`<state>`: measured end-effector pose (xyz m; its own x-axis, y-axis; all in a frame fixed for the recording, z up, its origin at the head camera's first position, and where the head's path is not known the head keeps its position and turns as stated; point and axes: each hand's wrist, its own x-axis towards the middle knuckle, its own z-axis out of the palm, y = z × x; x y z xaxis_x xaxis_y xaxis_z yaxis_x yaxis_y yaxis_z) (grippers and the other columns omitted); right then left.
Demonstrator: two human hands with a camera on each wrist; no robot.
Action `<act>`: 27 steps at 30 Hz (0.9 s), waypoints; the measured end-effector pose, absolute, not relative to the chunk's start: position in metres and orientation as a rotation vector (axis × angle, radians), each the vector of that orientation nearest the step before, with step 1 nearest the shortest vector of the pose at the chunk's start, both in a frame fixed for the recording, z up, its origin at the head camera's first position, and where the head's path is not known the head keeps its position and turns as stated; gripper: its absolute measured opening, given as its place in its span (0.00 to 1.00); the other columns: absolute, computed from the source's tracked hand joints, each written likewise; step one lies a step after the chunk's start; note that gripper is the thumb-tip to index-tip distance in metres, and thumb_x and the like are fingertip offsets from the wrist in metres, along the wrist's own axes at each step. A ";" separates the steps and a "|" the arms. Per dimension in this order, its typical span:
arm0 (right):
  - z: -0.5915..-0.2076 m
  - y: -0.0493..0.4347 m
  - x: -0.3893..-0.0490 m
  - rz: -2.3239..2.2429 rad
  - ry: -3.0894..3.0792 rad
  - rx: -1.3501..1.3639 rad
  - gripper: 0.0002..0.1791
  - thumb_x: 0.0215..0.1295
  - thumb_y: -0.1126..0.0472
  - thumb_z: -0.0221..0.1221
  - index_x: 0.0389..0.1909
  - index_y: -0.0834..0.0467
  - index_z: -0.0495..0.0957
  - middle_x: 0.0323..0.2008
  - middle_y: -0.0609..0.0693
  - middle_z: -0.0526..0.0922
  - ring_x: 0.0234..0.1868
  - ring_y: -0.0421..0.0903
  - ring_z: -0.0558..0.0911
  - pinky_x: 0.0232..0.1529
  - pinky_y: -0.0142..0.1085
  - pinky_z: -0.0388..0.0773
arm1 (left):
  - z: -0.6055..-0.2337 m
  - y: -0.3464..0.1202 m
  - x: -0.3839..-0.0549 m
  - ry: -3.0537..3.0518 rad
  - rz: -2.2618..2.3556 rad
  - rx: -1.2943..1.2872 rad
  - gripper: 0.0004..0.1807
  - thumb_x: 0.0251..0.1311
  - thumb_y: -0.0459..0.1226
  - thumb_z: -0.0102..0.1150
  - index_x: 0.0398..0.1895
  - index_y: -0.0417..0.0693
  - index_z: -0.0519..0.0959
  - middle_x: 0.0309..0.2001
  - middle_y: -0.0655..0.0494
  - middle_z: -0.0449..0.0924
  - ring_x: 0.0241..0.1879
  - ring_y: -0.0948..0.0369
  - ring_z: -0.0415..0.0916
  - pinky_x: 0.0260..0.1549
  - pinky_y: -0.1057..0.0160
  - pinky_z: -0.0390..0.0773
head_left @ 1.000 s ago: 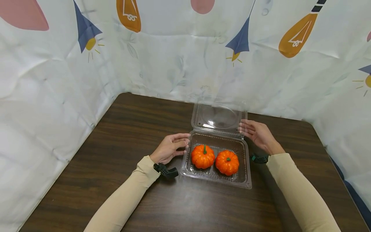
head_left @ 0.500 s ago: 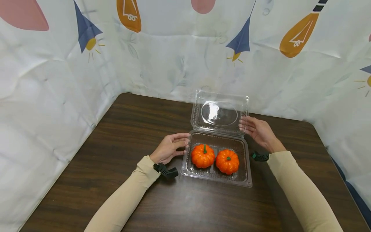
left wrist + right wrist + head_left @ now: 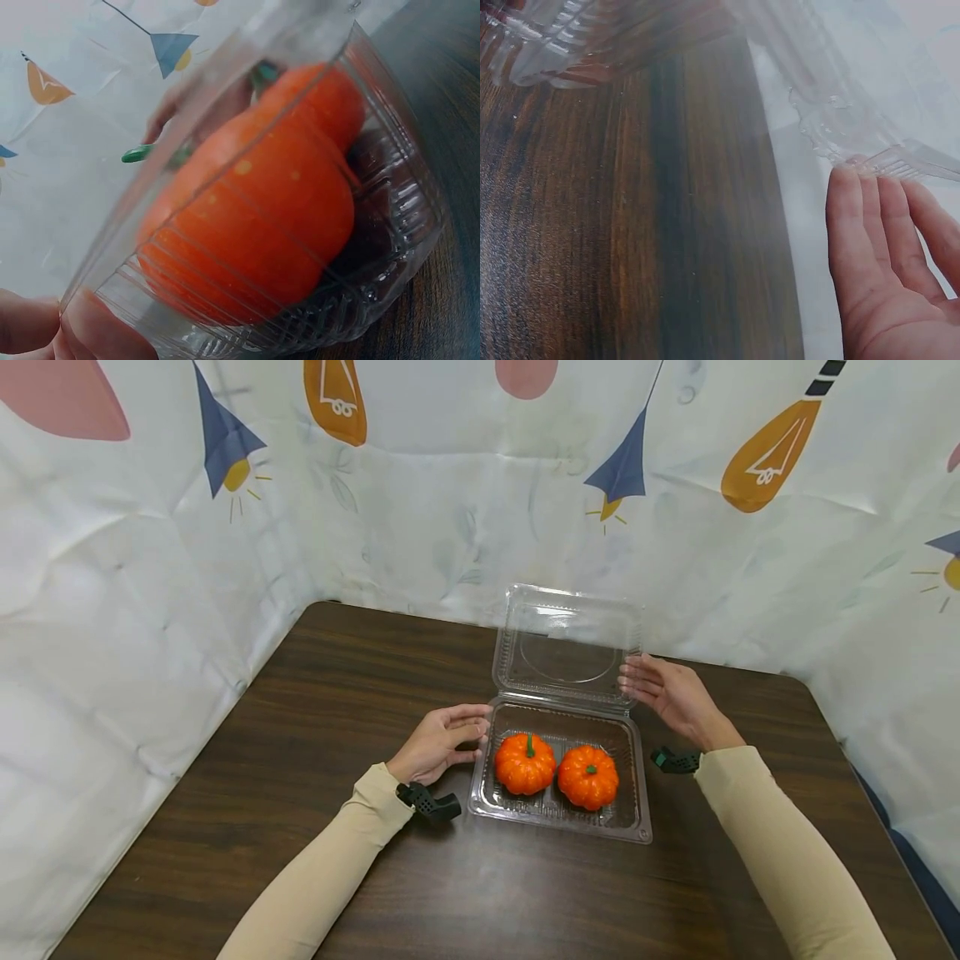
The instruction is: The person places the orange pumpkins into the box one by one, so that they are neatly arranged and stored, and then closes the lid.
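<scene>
A clear plastic clamshell container [image 3: 558, 831] stands on the table with its hinged lid [image 3: 562, 652] raised and leaning back. Inside its base sit two small orange pumpkins with green stems, a left pumpkin [image 3: 525, 764] and a right pumpkin [image 3: 588, 778]. My left hand [image 3: 438, 743] pinches the base's left rim between thumb and fingers, as the left wrist view shows near the fingertips [image 3: 97, 330]. At the lid's right edge is my right hand [image 3: 671, 700]. Its fingers [image 3: 889, 225] are nearly straight, their tips touching the lid in the right wrist view.
The dark wood-grain table [image 3: 285, 735] extends around the container on both sides. A white printed cloth [image 3: 420, 527] hangs behind the table's far edge and along the left, close behind the raised lid.
The lid has swung up from leaning far back to a steeper tilt. My right hand has risen slightly with it. My left hand and the pumpkins have stayed in place.
</scene>
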<state>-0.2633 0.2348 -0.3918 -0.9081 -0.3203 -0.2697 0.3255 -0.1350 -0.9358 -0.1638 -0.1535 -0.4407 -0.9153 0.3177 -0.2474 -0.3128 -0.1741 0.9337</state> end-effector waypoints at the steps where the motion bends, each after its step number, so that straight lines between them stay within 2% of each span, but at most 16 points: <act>1: -0.391 0.235 -0.263 -2.090 1.723 0.003 0.30 0.79 0.50 0.55 0.72 0.65 0.68 0.55 0.48 0.87 0.52 0.42 0.88 0.58 0.32 0.85 | -0.441 -0.153 -0.164 1.700 2.134 0.009 0.26 0.73 0.29 0.55 0.73 0.37 0.69 0.47 0.60 0.80 0.42 0.63 0.80 0.39 0.68 0.87; 6: -0.388 0.237 -0.264 -2.092 1.711 -0.013 0.22 0.80 0.51 0.54 0.66 0.60 0.75 0.56 0.49 0.86 0.53 0.43 0.88 0.58 0.33 0.85 | -0.442 -0.153 -0.165 1.707 2.130 0.009 0.26 0.73 0.30 0.55 0.73 0.37 0.69 0.47 0.59 0.80 0.42 0.63 0.79 0.38 0.67 0.87; 13: -0.386 0.237 -0.263 -2.097 1.704 -0.042 0.30 0.80 0.52 0.54 0.74 0.65 0.66 0.53 0.46 0.88 0.54 0.43 0.88 0.59 0.33 0.85 | -0.441 -0.152 -0.163 1.711 2.126 0.007 0.26 0.73 0.29 0.55 0.72 0.37 0.69 0.47 0.59 0.79 0.42 0.63 0.79 0.38 0.67 0.87; 19: -0.384 0.239 -0.260 -2.085 1.698 -0.091 0.24 0.79 0.51 0.55 0.68 0.59 0.72 0.54 0.44 0.87 0.57 0.42 0.87 0.61 0.33 0.83 | -0.441 -0.153 -0.162 1.699 2.135 0.040 0.27 0.73 0.30 0.56 0.73 0.34 0.68 0.46 0.60 0.79 0.41 0.63 0.78 0.38 0.68 0.86; 24: -0.384 0.241 -0.259 -2.100 1.676 -0.145 0.26 0.81 0.55 0.52 0.72 0.62 0.69 0.55 0.45 0.87 0.57 0.43 0.87 0.61 0.33 0.83 | -0.442 -0.153 -0.162 1.707 2.131 0.043 0.27 0.73 0.31 0.56 0.73 0.34 0.67 0.46 0.61 0.79 0.41 0.64 0.78 0.38 0.68 0.86; 27: -0.384 0.242 -0.258 -2.133 1.647 -0.160 0.23 0.81 0.57 0.53 0.70 0.62 0.72 0.55 0.47 0.87 0.56 0.43 0.87 0.61 0.33 0.84 | -0.442 -0.153 -0.162 1.707 2.136 0.039 0.27 0.73 0.30 0.56 0.73 0.34 0.68 0.45 0.61 0.79 0.41 0.64 0.79 0.38 0.68 0.86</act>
<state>-0.2582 0.2418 -0.3838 -0.8970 -0.4072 -0.1720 0.2694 -0.1952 -0.9430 -0.1618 -0.1533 -0.4421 -0.9179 0.3262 -0.2260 -0.2923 -0.1706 0.9410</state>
